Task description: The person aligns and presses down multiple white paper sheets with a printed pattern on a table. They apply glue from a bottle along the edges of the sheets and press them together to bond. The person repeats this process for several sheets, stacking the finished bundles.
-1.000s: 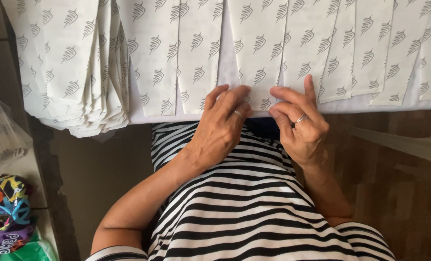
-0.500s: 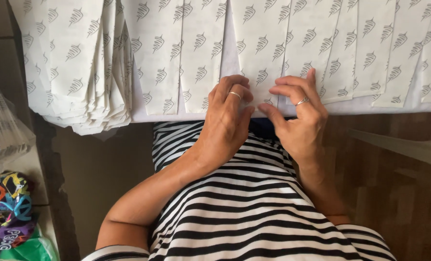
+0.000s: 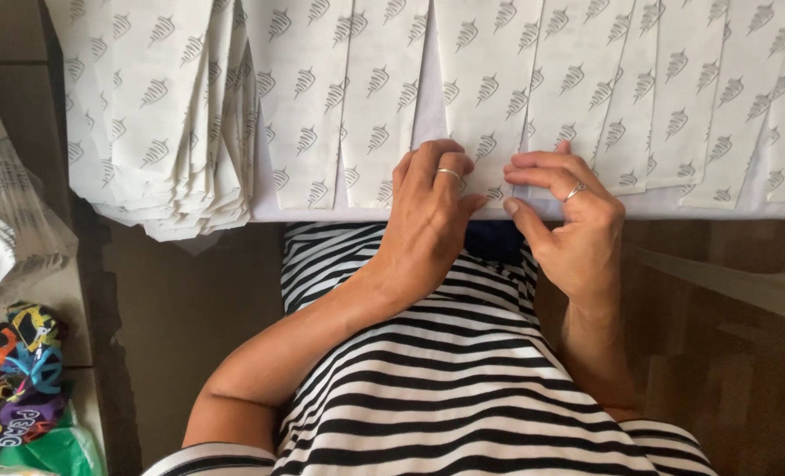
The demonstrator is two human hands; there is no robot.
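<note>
Head view: I see my left hand (image 3: 428,207) and right hand (image 3: 569,220) pinching one paper bag (image 3: 485,88) at frame centre on the bench (image 3: 322,211). Folded stack (image 3: 159,115) upper left; fanned bags (image 3: 674,97) remain unhandled, I judge.

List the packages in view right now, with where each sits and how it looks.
Paper bags: overlapping row along the table edge, flat, white with grey leaf marks; left hand and right hand press one.
Bag stack: far left, same print.
Clear plastic bags: left edge.
</note>
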